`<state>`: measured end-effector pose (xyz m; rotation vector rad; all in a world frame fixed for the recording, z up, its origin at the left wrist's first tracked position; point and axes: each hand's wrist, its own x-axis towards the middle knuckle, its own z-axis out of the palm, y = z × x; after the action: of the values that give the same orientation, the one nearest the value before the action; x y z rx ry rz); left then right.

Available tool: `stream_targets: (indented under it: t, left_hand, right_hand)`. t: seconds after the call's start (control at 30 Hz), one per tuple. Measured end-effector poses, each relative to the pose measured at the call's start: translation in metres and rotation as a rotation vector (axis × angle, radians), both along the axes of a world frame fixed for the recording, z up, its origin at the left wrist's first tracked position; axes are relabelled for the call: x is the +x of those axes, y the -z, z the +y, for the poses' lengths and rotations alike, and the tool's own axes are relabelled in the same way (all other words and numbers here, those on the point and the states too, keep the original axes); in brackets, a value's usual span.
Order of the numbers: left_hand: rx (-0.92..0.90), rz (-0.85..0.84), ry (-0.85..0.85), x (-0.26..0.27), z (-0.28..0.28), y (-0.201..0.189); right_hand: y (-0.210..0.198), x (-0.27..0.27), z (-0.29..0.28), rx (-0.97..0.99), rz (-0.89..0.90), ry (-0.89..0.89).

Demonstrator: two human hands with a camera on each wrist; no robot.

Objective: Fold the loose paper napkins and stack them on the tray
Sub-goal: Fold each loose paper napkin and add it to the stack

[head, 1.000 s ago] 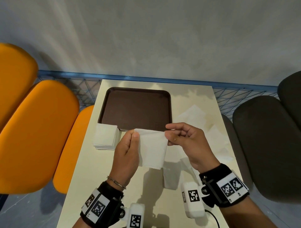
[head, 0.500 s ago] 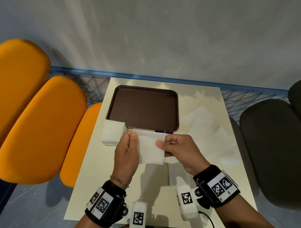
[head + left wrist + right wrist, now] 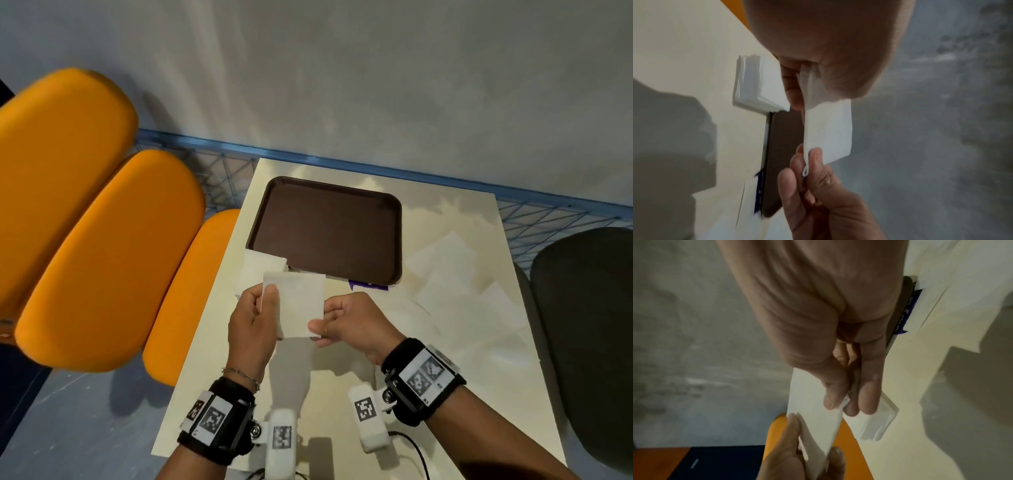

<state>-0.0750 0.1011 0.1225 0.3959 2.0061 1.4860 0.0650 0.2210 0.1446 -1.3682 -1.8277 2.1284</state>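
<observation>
- Two hands hold one white folded paper napkin (image 3: 301, 305) in the air above the near part of the cream rectangular table (image 3: 219, 359), just short of the tray's near rim.
- The left hand (image 3: 253, 325) pinches the napkin's left edge between thumb and fingers; in the left wrist view the fingertips are largely covered by the palm and the paper, so their exact placing cannot be made out.
- The right hand (image 3: 352, 322) pinches the lower right corner, thumb on the near face, fingers (image 3: 869, 395) behind; the doubled edge of the paper shows between them in the left wrist view.
- The dark brown rectangular plastic tray (image 3: 329, 192) lies flat at the far end of the table, its near rim partly hidden behind the held napkin.
- A stack of folded white napkins (image 3: 263, 267) sits on the table touching the tray's near left corner; whether it overlaps the rim cannot be told, and its near part is covered by the held napkin and left hand.
- Several loose unfolded white napkins (image 3: 455, 274) lie overlapping on the right side of the table; their outlines are faint against the pale surface and their number cannot be told.
- A small purple label (image 3: 368, 285) protrudes from under the tray's near right corner; its print is illegible.
- Orange padded seats (image 3: 102, 257) stand left of the table, a dark grey seat (image 3: 582, 325) right, cut off by the frame.
</observation>
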Motion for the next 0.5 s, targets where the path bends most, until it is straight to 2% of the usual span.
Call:
stream_targets:
  t: [0.17,0.27,0.37,0.5]
  left_hand:
    - [-0.097,-0.051,0.009,-0.046,-0.005,0.024]
    - [-0.164,0.001,0.009,-0.082,0.002,0.05]
    - [-0.246,0.07,0.021,-0.112,0.017,0.075]
    - [-0.351,0.128,0.048,-0.129,0.035,0.096]
  right_hand:
    - [0.032,-0.044,0.011,0.057,-0.022,-0.002]
    - [0.049,-0.057,0.012,0.044,-0.062,-0.022]
    - [0.06,-0.047,0.014,0.104,-0.16,-0.03]
    - [0.074,-0.001,0.026,0.211,-0.271,-0.036]
